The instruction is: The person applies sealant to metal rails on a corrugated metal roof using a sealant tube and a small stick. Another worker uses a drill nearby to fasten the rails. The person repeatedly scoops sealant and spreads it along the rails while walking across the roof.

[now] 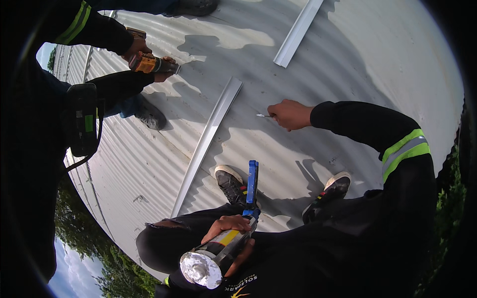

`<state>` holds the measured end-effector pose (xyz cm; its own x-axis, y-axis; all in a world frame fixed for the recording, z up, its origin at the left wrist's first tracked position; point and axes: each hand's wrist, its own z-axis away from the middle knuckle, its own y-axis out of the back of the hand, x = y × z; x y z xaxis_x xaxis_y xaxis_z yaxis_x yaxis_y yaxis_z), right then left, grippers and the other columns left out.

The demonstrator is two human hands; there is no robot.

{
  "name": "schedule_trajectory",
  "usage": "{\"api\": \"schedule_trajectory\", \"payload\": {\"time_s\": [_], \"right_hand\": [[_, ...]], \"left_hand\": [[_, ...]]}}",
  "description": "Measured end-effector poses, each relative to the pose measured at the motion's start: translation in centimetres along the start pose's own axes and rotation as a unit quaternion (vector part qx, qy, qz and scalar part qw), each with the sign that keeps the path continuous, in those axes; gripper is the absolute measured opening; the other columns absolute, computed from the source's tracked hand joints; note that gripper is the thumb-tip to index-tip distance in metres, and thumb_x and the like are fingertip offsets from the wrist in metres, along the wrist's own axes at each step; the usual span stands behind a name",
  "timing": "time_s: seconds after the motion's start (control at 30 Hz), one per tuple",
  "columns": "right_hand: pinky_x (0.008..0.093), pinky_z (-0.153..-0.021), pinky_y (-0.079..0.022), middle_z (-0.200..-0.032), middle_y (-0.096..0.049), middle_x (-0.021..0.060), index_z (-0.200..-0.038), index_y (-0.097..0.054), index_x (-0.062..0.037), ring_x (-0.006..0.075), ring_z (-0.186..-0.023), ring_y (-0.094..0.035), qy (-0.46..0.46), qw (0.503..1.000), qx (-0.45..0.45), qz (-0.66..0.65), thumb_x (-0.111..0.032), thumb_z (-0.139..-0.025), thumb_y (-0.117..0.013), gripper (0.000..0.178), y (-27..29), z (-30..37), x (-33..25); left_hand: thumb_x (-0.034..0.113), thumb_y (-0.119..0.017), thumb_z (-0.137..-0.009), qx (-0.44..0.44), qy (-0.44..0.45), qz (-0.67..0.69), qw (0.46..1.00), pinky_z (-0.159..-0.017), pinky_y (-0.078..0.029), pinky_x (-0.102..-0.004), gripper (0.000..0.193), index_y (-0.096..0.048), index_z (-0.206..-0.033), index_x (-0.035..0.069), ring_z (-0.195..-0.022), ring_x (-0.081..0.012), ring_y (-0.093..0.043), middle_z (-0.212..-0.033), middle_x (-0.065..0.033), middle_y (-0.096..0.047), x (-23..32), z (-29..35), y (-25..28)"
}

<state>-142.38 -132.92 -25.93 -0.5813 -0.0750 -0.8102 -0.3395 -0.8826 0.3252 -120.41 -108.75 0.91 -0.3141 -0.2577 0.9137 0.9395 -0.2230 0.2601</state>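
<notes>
My left hand (232, 234) is wrapped round a caulking gun (252, 186) with a blue handle, held over my lap. The gun's round near end (200, 269) is smeared with white paste. Out over the corrugated roof, my right hand (290, 114) is closed on a small thin stick (263, 115) with a white tip. Its exact kind is too small to tell, and its other end is hidden in my fingers. Between my right hand and a co-worker lies a long metal rail (208, 139), apart from my hands.
At the upper left a co-worker's hands (136, 47) hold an orange-and-black cordless power tool (149, 63) low over the roof (268, 154). Another metal rail (298, 35) lies at the top. My shoes (229, 184) stand on the ridges. Trees (94, 238) show beyond the roof's curved edge.
</notes>
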Motion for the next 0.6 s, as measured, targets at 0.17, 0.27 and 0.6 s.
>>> {"api": "schedule_trajectory", "payload": {"time_s": [0.17,0.27,0.6], "right_hand": [[0.0440,-0.071,-0.058,-0.078,-0.074,0.0153,-0.105,-0.067,0.0005,0.0291,-0.073,-0.076,0.004,0.997,-0.023,0.078,-0.008,-0.098,-0.055,0.016,1.3,-1.7,-1.3],[0.0448,-0.073,-0.058,-0.081,-0.074,0.0156,-0.108,-0.066,0.0003,0.0288,-0.074,-0.077,-0.004,0.994,-0.029,0.101,-0.005,-0.099,-0.052,0.018,2.3,-1.8,-1.3],[0.0480,-0.073,-0.058,-0.088,-0.075,0.0211,-0.105,-0.068,0.0021,0.0364,-0.081,-0.075,0.009,0.988,-0.030,0.153,-0.005,-0.092,-0.058,0.018,3.2,-1.6,-0.7]], "left_hand": [[-0.006,-0.083,-0.073,0.052,0.057,0.039,0.996,-0.107,-0.054,-0.0500,0.046,-0.057,-0.108,0.005,-0.104,-0.0259,-0.069,-0.103,-0.0123,-0.069,0.7,0.2,-1.1],[-0.008,-0.083,-0.074,0.039,0.059,0.044,0.997,-0.108,-0.053,-0.0499,0.047,-0.056,-0.110,0.005,-0.104,-0.0261,-0.069,-0.105,-0.0123,-0.068,0.6,0.0,-1.4],[-0.012,-0.075,-0.081,0.001,0.052,0.029,0.998,-0.107,-0.053,-0.0404,0.042,-0.058,-0.117,0.001,-0.116,-0.0244,-0.069,-0.113,-0.0120,-0.066,0.2,0.0,-1.5]]}}
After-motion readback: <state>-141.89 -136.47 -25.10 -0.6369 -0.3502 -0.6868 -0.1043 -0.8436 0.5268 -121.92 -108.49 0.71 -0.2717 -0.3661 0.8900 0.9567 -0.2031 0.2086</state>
